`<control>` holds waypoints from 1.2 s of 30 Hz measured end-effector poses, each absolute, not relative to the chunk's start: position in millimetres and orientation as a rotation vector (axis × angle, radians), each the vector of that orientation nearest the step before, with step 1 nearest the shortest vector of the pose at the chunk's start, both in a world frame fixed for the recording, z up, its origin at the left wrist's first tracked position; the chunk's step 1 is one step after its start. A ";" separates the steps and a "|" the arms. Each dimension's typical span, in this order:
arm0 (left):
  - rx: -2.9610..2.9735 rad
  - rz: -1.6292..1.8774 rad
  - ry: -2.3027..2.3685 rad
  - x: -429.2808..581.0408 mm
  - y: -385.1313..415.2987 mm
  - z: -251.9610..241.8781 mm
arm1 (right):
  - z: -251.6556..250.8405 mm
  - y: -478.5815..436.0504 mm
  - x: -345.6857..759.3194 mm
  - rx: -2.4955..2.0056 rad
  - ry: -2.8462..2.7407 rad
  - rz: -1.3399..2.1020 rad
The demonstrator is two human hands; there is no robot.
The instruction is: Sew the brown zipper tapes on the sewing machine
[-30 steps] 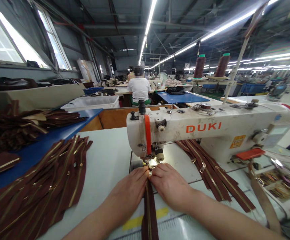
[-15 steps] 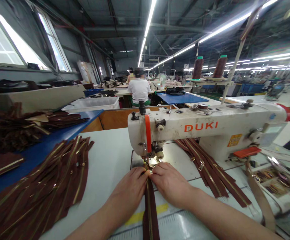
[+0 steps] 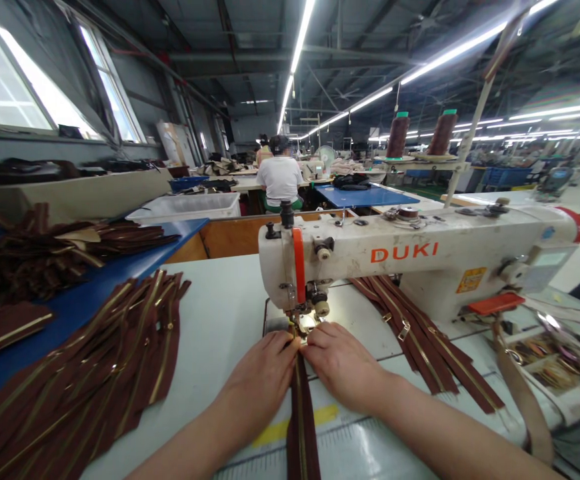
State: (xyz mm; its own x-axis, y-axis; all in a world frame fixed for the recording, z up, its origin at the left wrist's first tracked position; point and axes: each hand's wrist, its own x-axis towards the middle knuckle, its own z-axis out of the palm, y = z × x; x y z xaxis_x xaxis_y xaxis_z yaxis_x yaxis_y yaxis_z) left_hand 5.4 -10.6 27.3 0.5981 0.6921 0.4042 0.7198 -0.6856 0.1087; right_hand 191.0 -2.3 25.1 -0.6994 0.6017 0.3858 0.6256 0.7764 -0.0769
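brown zipper strip (image 3: pixel 303 440) at lower centre of the frame, laid along the pale table (image 3: pixel 215 300), upper end between both hands, just short of the presser foot (image 3: pixel 294 317) on the sewing machine (image 3: pixel 350 247). left hand (image 3: pixel 260 367): fingers bent and drawn together, tips pinched on the strip near its upper end. right hand (image 3: pixel 343 363): curled likewise, thumb and forefinger tips closed on the strip from the other side, nearly meeting those of the left. cannot tell how firmly; undersides of both grips hidden.

for good handling here, by judgement: keep the strip flat and square between the fingertips, guide evenly from both sides rather than tug, hold fingertips back from the presser foot. probably wise to watch the metal teeth (image 3: pixel 300 400) near the stitching point, and the loose tail for twist.

orientation: long axis nearly upright in the frame, leaning slightly left towards the top. pointing away from the wearer at the upper end; running out of frame at the bottom edge. crosses the yellow mark (image 3: pixel 326 415) below the hands.
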 end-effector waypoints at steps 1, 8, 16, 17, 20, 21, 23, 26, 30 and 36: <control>-2.745 -0.656 -1.213 5.3 -10.4 27.4 | 25.4 -2.2 190.8 -0.940 -2.573 -0.078; -2.736 -0.639 -1.216 5.8 -9.0 27.7 | 26.7 -2.5 190.5 -0.984 -2.559 -0.045; -2.622 -0.670 -1.150 -0.8 -21.7 22.8 | 32.5 -15.3 191.9 -1.082 -2.499 0.084; -2.590 -0.702 -1.137 -1.9 -30.3 22.7 | 32.5 -22.9 192.7 -1.091 -2.485 0.120; -2.557 -0.750 -1.027 -1.4 -65.2 23.6 | 29.5 -52.4 195.3 -1.084 -2.405 0.253; -2.574 -0.737 -0.960 0.2 -77.5 23.7 | 28.0 -62.3 195.7 -1.095 -2.360 0.298; -2.582 -0.727 -0.849 5.1 -98.2 22.6 | 25.4 -78.1 195.3 -1.121 -2.284 0.373; -2.539 -0.697 -0.822 13.4 -114.3 17.8 | 23.6 -88.8 192.4 -1.164 -2.209 0.423; -2.496 -0.640 -0.870 22.5 -115.0 14.3 | 22.9 -88.4 188.8 -1.182 -2.154 0.416; -2.559 -0.616 -0.955 31.0 -110.0 19.4 | 19.9 -87.8 188.1 -1.166 -2.123 0.395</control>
State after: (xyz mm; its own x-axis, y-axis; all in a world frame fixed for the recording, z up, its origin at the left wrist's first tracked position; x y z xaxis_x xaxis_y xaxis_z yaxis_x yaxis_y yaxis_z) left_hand 31.0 -110.0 19.4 0.6800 0.5315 0.5051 0.6791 -0.7163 -0.1606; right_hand 188.1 -87.8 19.9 -0.3730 0.8307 0.4133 0.6262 0.5541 -0.5485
